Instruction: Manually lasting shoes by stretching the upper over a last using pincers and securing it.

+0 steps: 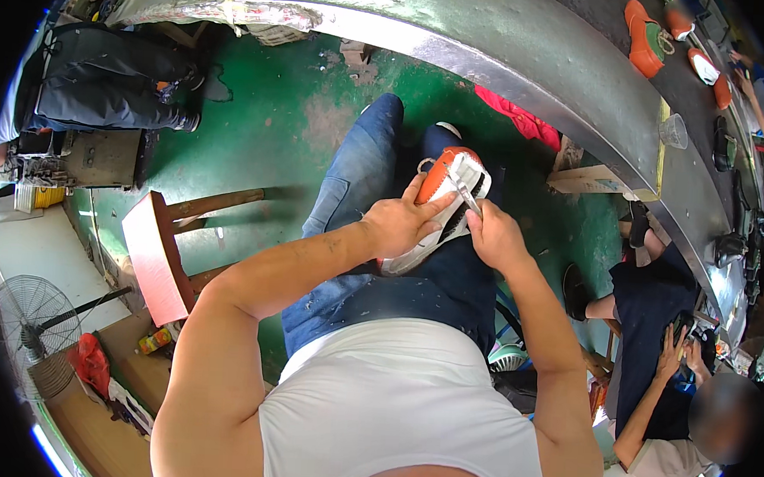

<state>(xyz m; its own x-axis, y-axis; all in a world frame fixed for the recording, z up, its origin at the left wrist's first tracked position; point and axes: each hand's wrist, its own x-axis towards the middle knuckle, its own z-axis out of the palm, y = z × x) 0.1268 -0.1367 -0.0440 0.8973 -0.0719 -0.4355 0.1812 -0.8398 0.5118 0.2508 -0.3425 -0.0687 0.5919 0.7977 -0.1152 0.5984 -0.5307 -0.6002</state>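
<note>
An orange and white shoe (441,181) lies on my lap with its pale underside turned up and dark patches along one side. My left hand (397,228) grips it from the left, thumb and fingers pressed on its edge and underside. In my right hand (496,236) is a slim silvery metal hand tool (465,194); its tip rests at the white front part of the underside. My fingers cover its handle, so its exact kind is hard to make out. A loop of cord hangs beside the orange toe end.
A long metal-topped workbench (496,37) curves across the front and right, with orange shoes (645,41) on it. A wooden stool (158,257) and a wire fan (36,320) stand left. A seated co-worker (664,374) is close on the right; another person's legs (110,77) show far left.
</note>
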